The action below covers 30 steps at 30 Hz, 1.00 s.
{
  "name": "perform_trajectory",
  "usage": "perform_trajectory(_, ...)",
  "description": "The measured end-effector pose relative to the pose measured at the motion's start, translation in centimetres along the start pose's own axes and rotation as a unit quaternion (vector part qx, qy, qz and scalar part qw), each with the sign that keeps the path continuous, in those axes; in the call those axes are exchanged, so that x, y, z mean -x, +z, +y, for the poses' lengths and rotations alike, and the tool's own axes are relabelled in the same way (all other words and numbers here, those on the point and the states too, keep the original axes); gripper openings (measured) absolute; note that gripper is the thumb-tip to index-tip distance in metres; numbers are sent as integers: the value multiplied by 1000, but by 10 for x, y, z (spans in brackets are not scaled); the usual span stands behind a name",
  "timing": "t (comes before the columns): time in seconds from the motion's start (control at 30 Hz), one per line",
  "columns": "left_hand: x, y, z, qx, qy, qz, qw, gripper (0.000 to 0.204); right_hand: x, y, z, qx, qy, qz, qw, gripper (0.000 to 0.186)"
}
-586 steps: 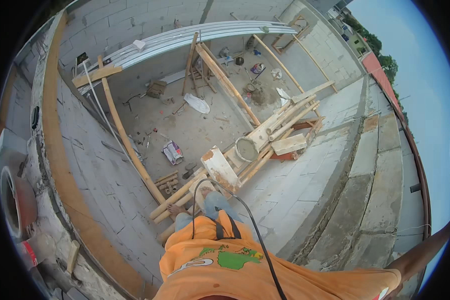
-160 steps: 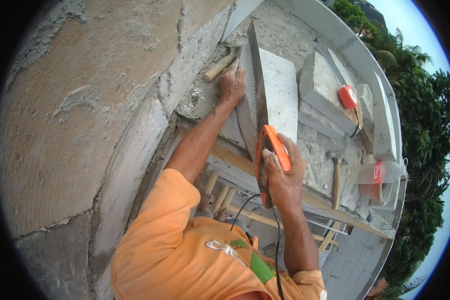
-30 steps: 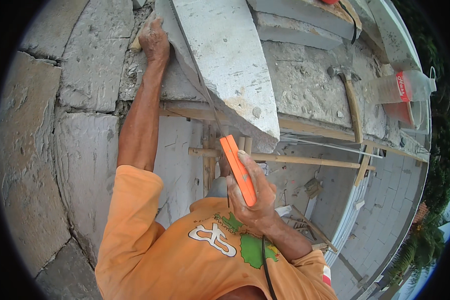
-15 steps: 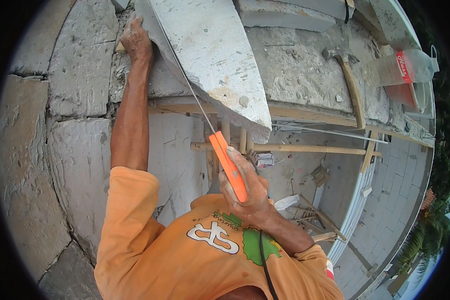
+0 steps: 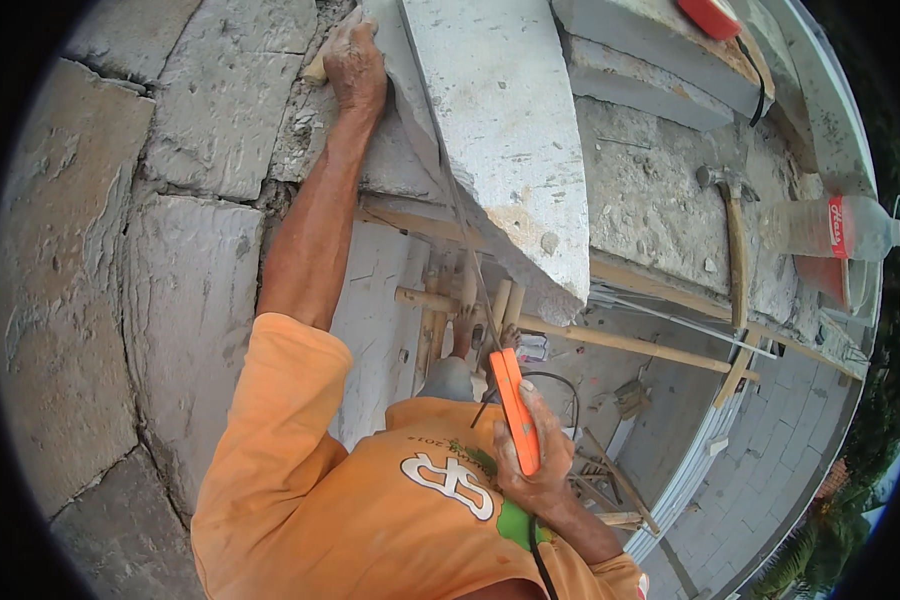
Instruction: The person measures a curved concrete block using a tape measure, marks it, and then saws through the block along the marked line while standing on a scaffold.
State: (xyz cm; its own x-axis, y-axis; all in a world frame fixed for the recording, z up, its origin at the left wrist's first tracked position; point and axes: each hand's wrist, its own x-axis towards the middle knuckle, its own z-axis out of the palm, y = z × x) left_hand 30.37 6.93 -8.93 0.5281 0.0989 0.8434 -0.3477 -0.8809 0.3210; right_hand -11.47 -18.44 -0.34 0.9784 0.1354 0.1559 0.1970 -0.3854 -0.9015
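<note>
Overhead, left hand [image 5: 355, 70] presses half-open on grey block [image 5: 500, 130]; right hand [image 5: 530, 460] grips orange saw handle [image 5: 515, 410].

One large grey concrete block [image 5: 500, 140], tilted on the wall. One wooden-handled hammer [image 5: 735, 250] right of it. One clear plastic bottle [image 5: 825, 228] beyond the hammer. One orange-handled saw [image 5: 515, 410] below the block. Two hands: left [image 5: 355, 65], right [image 5: 535, 460].
</note>
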Motion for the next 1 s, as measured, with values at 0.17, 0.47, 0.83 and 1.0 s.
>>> perform_trajectory(0.17, 4, 5, 3, 77, -83, -3, 994, 14, -57, 18, -21, -52, 77, 17, 996, 57)
perform_trajectory(0.47, -18, -26, 3, 200, -205, -34, 958, 33, -68, 14, -33, -97, 138, 27, 985, 51)
perform_trajectory(0.83, -22, -54, -27, -134, -83, -263, 952, 42, -48, -29, -54, 29, 33, 81, 996, 52)
perform_trajectory(1.0, -41, -37, -28, -152, -74, -257, 951, 35, -38, -37, -45, 24, 29, 88, 995, 52)
